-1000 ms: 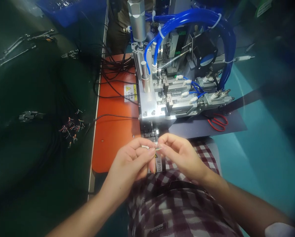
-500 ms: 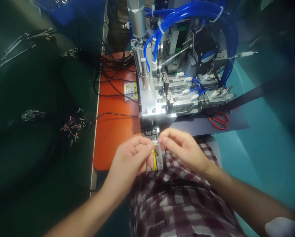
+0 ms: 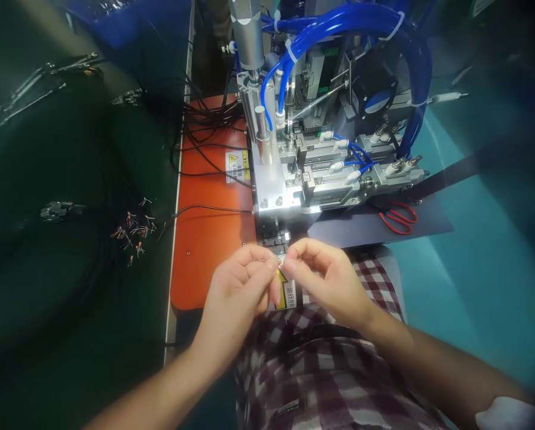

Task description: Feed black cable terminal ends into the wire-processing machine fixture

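In front of my body, my left hand [image 3: 242,278] is closed in a pinch of thumb and forefinger. Thin, light-coloured wires [image 3: 281,261] show at its fingertips; their exact shape is too small to make out. My right hand [image 3: 325,275] meets it from the right, thumb and forefinger pinched on the same wires. Both hands are just in front of the machine's metal feed block [image 3: 274,230]. Below the fingertips lies a label with a yellow arrow [image 3: 281,292].
A machine with blue air tubes [image 3: 352,18] stands on an orange base plate [image 3: 213,251]. Red-handled scissors [image 3: 399,220] lie at right. To the left are black cables with stripped coloured wire ends [image 3: 135,230], grey connectors [image 3: 61,210] and a blue bin [image 3: 119,27].
My right hand has shifted slightly left, and its fingertips have closed in on the wires at my left fingertips. My left hand has stayed nearly in place.
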`<action>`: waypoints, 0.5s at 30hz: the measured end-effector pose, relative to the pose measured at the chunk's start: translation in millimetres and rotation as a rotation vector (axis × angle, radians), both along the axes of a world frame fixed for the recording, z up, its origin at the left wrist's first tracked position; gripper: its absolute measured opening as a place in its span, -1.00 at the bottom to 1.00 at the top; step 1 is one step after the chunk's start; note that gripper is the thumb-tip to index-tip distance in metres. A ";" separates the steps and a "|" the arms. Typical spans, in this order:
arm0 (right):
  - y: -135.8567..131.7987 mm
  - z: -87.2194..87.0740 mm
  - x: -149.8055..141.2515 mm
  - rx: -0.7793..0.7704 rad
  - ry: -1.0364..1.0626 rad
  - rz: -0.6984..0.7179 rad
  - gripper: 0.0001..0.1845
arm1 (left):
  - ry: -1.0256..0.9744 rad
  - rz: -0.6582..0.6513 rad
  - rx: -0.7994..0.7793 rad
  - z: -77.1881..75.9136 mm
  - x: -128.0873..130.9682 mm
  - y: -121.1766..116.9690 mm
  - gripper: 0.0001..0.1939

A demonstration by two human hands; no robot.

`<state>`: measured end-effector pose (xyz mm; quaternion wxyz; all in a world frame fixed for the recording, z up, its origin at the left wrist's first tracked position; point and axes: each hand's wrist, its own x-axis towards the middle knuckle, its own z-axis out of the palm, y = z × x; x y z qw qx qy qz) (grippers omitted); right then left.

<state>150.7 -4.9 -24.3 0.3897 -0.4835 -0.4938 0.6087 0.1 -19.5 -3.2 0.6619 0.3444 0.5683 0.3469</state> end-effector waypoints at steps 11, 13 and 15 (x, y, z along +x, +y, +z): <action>-1.5 -3.8 -1.8 0.054 -0.039 -0.033 -0.86 | -0.016 -0.013 0.038 1.2 4.0 -0.6 -0.85; -4.1 -4.8 -2.2 0.118 -0.064 -0.038 -0.87 | -0.035 -0.008 0.049 2.1 4.6 -2.0 -0.86; -6.1 -4.9 -2.3 0.182 -0.097 -0.044 -0.88 | -0.052 -0.001 0.051 2.6 4.7 -3.2 -0.85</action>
